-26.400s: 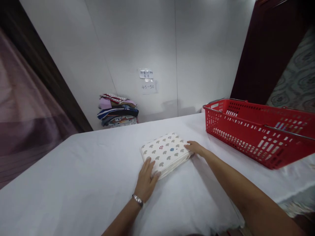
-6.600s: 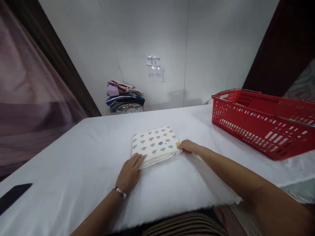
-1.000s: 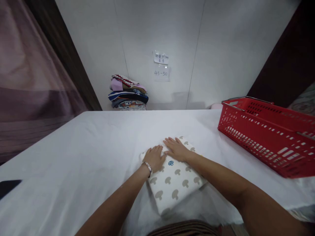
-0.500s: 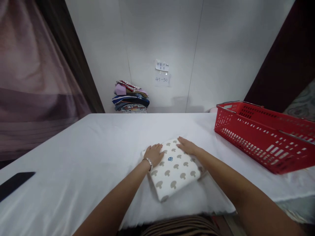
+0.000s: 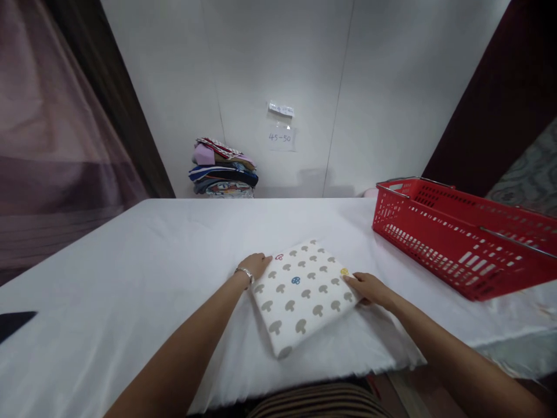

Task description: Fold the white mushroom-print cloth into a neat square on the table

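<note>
A folded white cloth (image 5: 300, 293) printed with grey mushrooms, plus a few coloured ones, lies at a slant on the white-covered table (image 5: 174, 244). My left hand (image 5: 256, 267), with a silver bracelet at its wrist, is closed at the cloth's left edge, fingertips along the border. On the opposite side, my right hand (image 5: 368, 288) pinches the right edge, thumb on top and fingers underneath. What kind of item the folded cloth is, I cannot tell.
A red plastic basket (image 5: 435, 238) with metal handles stands at the right. Against the back wall is a stack of folded clothes (image 5: 224, 168). A dark flat object (image 5: 15, 324) lies at the left edge. Paper signs (image 5: 282, 138) hang on the wall.
Both hands have gone from lying flat on top of the cloth to its left and right edges. Red and yellow mushrooms now show. The view has shifted slightly.
</note>
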Demonstrator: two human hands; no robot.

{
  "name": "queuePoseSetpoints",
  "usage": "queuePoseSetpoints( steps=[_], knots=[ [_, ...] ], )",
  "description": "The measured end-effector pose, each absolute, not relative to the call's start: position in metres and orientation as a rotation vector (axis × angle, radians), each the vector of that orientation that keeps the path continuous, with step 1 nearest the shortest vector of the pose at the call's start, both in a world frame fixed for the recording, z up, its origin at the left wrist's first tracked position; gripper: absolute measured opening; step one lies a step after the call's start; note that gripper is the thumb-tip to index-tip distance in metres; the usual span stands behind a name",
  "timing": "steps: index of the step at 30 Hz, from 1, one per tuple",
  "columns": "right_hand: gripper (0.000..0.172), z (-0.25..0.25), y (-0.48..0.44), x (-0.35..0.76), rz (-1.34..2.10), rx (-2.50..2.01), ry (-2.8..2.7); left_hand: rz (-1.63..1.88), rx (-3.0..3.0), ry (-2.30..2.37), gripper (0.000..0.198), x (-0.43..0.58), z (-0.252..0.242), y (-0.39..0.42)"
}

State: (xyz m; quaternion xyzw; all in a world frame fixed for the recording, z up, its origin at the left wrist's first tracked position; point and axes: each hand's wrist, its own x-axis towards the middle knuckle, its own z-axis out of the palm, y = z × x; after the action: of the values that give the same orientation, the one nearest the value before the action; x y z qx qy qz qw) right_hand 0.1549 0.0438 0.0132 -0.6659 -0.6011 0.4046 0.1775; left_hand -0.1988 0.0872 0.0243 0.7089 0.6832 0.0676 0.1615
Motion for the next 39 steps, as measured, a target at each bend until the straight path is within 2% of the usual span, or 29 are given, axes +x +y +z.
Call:
queuePoseSetpoints(
  steps=[7, 10, 13, 19, 21, 25, 28, 31, 35, 39],
  knots=[
    [0.035, 0.014, 0.053, 0.144, 1.222, -1.621, -1.54, 0.239, 1.99, 1.974, 0.047, -0.202, 0.022, 0.082],
    [0.033, 0.03, 0.091, 0.144, 1.088, -1.593, -1.503, 0.232, 1.913, 2.009, 0.052, -0.196, 0.025, 0.074],
    [0.039, 0.045, 0.141, 0.145, 0.698, -1.699, -1.529, 0.232, 1.822, 1.996, 0.057, -0.177, 0.027, 0.061],
    [0.054, 0.029, 0.185, 0.139, 0.545, -1.8, -1.571, 0.23, 1.858, 2.04, 0.054, -0.144, 0.024, 0.042],
    [0.053, 0.021, 0.174, 0.135, 0.49, -1.798, -1.642, 0.246, 1.857, 2.021, 0.055, -0.145, 0.022, 0.043],
    [0.037, 0.02, 0.123, 0.124, 0.401, -1.589, -1.872, 0.315, 1.881, 2.004, 0.054, -0.149, 0.021, 0.049],
    [0.029, 0.028, 0.066, 0.119, 0.498, -1.387, -1.99, 0.563, 2.009, 1.974, 0.044, -0.148, 0.025, 0.045],
    [0.03, 0.029, 0.013, 0.121, 0.471, -1.29, -2.113, 0.823, 2.313, 1.705, 0.036, -0.148, 0.028, 0.032],
    [0.035, 0.017, -0.024, 0.129, 0.214, -1.252, -2.294, 0.656, 2.664, 1.215, 0.038, -0.155, 0.023, 0.018],
    [0.042, 0.008, -0.028, 0.133, 0.048, -1.407, -2.289, 0.559, 2.757, 1.117, 0.035, -0.164, 0.009, 0.018]
  ],
)
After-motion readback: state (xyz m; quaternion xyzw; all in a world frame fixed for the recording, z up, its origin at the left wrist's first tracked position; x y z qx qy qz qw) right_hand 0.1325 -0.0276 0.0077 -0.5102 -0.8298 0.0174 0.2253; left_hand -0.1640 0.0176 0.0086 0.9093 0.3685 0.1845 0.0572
